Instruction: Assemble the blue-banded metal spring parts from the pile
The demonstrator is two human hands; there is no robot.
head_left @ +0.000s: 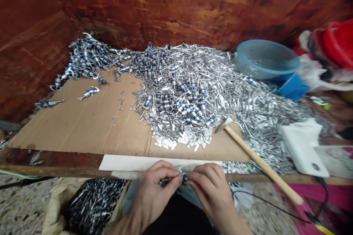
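Near the bench's front edge, my left hand (160,187) pinches a small blue-and-silver metal fitting (183,177) between thumb and forefinger. My right hand (211,187) is closed at the fitting's right side, thumb and fingertips against it. Much of the fitting is hidden by the fingers, and its exact kind is unclear. Beneath and behind the hands lies a white strip (132,163) along the edge. Beyond it is a pile of flat silver metal pieces (171,132), with several similar blue-and-silver fittings (190,108) lying on top.
Cardboard (82,128) covers the bench's left part; more fittings (88,57) heap at its back-left corner. To the right are a wooden-handled hammer (261,163), a blue translucent bowl (267,60) and a white device (302,150). A sack of metal parts (93,205) stands below the edge.
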